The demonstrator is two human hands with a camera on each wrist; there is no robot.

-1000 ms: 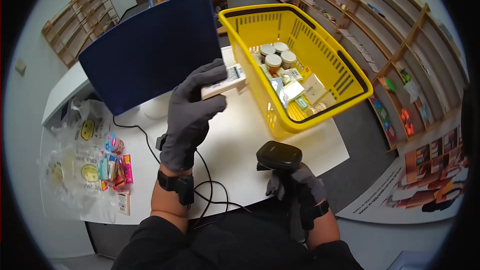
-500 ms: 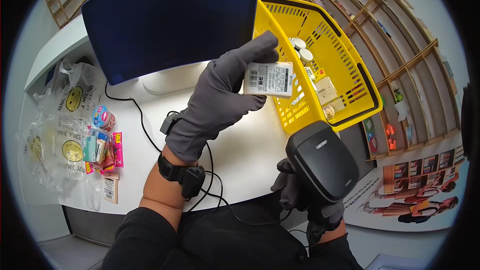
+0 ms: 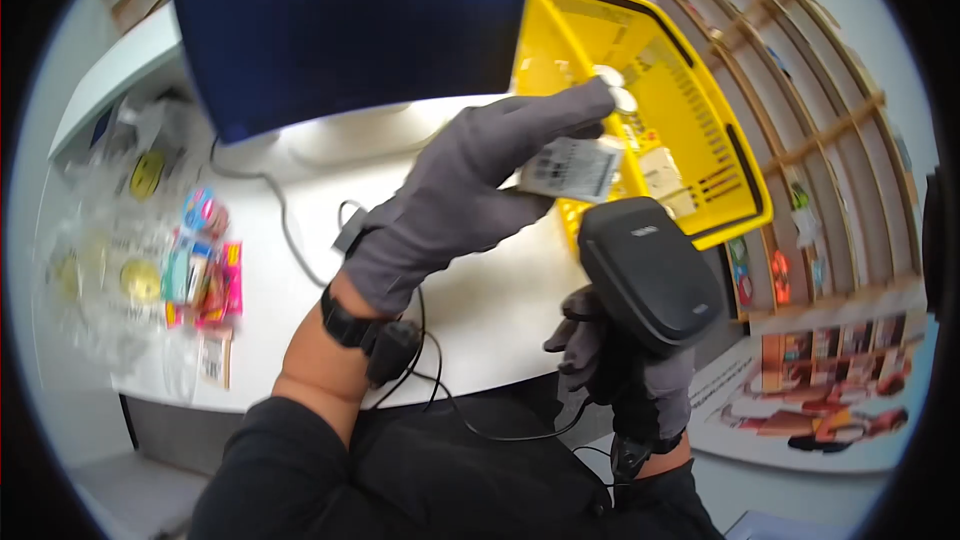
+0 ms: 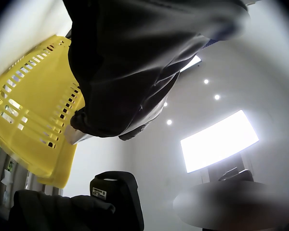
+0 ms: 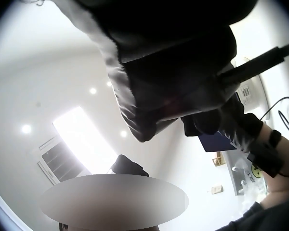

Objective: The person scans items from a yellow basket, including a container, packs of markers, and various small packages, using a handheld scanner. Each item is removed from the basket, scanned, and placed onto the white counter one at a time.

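Between the thumb and fingers of my gloved left hand is a small white box, its printed barcode side facing up toward the head camera. My gloved right hand grips a black handheld barcode scanner by its handle, which the head hides. In the head view the box is just above and left of the scanner head, and both overlap the near side of the yellow shopping basket. The left wrist view also shows the scanner close below the left hand.
A dark monitor stands at the back of the white counter. On the left lie clear plastic bags and several small colourful packages. Jars and boxes sit in the basket. A black cable hangs along the front edge.
My left hand has carried the box rightward and turned its barcode side up. The scanner has come up beside it, right hand still gripping. The head view has shifted too.
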